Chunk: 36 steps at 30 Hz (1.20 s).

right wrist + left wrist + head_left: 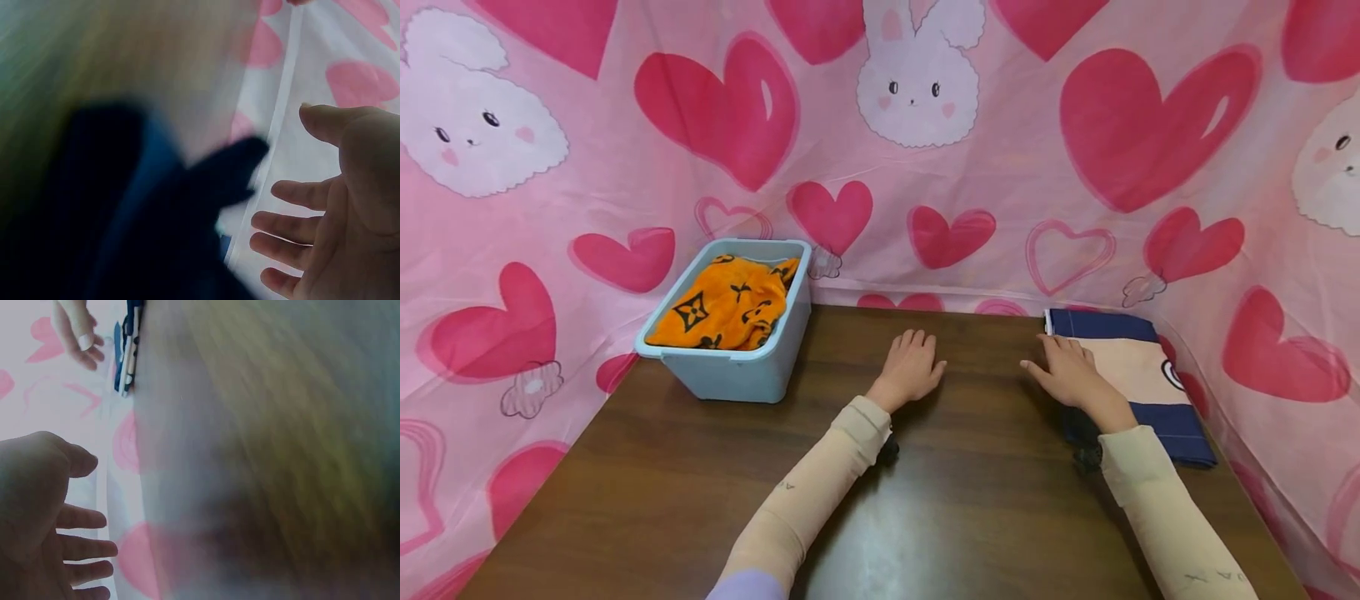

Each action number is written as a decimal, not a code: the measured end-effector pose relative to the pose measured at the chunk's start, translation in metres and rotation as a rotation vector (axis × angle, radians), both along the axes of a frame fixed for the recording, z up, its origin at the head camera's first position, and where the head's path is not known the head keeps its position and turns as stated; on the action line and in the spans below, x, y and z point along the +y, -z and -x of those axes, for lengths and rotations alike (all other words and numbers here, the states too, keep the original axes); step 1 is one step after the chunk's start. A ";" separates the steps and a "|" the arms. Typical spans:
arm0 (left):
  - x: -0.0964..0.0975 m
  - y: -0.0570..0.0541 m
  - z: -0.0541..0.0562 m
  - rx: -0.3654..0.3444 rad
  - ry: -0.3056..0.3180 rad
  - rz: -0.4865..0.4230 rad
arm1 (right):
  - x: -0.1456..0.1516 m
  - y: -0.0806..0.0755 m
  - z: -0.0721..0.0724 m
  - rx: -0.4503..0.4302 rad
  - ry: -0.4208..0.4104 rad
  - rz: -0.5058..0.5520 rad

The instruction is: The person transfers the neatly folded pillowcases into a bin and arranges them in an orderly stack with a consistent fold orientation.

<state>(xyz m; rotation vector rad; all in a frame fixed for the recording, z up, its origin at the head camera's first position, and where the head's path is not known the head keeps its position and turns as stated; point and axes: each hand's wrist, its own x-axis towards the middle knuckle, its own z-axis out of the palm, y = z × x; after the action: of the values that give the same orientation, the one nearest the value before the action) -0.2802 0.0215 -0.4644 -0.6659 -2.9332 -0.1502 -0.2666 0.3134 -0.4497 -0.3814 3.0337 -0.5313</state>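
My left hand (pixel 910 368) is over the middle of the brown table, its fingers loosely extended and nothing in its grasp. To the right, my right hand (pixel 1070 375) overlaps the left edge of a folded navy and beige cloth (pixel 1127 367) in the head view. Its thumb and fingers (pixel 290 226) are spread and hold nothing. Dark blue fabric (pixel 119 200) looms blurred beside that hand in the right wrist view. The left wrist view shows the left palm (pixel 31 506) with fingers apart, and the folded cloth's edge (pixel 130 356) farther off.
A light blue plastic bin (pixel 722 375) stands at the back left of the table (pixel 925 508). Inside it lies an orange fleecy cloth (pixel 730 304) with black motifs. Pink fabric (pixel 880 175) printed with hearts and rabbits hangs around the table's back and sides.
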 end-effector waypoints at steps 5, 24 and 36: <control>0.011 0.001 -0.003 0.020 0.035 -0.005 | 0.025 0.001 -0.009 0.004 0.029 -0.038; 0.076 -0.002 -0.022 0.017 0.168 0.083 | 0.110 0.008 -0.019 -0.047 0.233 -0.126; 0.127 -0.004 -0.038 0.041 0.227 0.114 | 0.145 0.008 -0.018 -0.035 0.251 -0.213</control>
<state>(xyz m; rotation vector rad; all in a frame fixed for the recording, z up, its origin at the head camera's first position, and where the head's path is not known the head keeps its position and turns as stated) -0.2422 0.1485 -0.4605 -1.0064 -2.8354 0.0088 -0.2484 0.4588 -0.4580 0.0177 3.0794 -0.2150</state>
